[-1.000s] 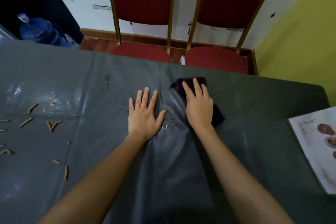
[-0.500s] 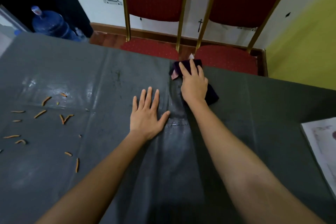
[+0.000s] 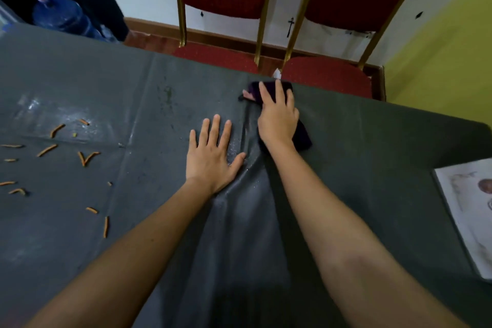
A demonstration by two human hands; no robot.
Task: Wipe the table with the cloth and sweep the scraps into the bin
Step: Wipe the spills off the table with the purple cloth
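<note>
My right hand (image 3: 278, 117) presses flat on a dark purple cloth (image 3: 302, 134) at the far edge of the table (image 3: 372, 146), which is covered in dark grey plastic. The cloth shows beyond my fingertips and beside my wrist. A wet streak runs back from it toward me. My left hand (image 3: 211, 153) lies flat on the cover, fingers spread, just left of the streak. Several orange scraps (image 3: 85, 158) lie scattered on the left part of the table. No bin is in view.
Two red chairs (image 3: 327, 74) with gold frames stand against the far table edge. A blue water bottle (image 3: 60, 14) stands on the floor at the far left. A printed paper sheet (image 3: 468, 210) lies at the right table edge.
My right hand has pushed the cloth away from me, from the table's middle up to the far edge. My left hand has stayed flat in place.
</note>
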